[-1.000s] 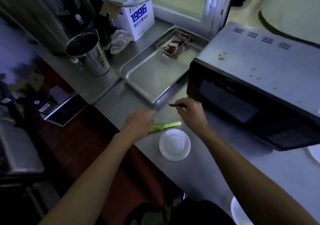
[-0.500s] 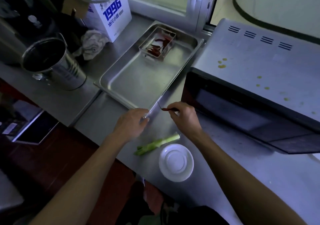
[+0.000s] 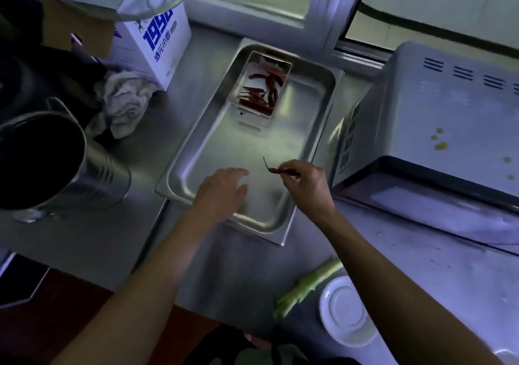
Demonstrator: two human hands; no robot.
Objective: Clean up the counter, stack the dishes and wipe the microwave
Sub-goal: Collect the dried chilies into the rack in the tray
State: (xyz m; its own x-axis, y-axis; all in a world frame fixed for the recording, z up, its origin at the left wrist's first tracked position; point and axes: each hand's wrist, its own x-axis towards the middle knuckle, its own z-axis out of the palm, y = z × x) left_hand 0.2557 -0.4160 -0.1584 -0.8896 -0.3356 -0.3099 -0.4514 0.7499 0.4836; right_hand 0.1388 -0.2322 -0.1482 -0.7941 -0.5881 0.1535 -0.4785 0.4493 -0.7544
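Between the pinched fingers (image 3: pixel 290 172) of the right hand (image 3: pixel 307 185), one dried chili (image 3: pixel 276 170) hangs over the steel tray (image 3: pixel 323 117); carry it beyond them to the small chili container (image 3: pixel 285 68), left hand (image 3: pixel 224 190) open and empty.

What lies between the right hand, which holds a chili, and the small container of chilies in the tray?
In the head view, only bare tray floor separates the right hand from the small container.

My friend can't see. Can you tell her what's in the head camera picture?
A person's right hand holds a thin dried red chili over a large steel tray, the left hand open beside it. A small clear box of red chilies sits at the tray's far end, with a grey microwave right.
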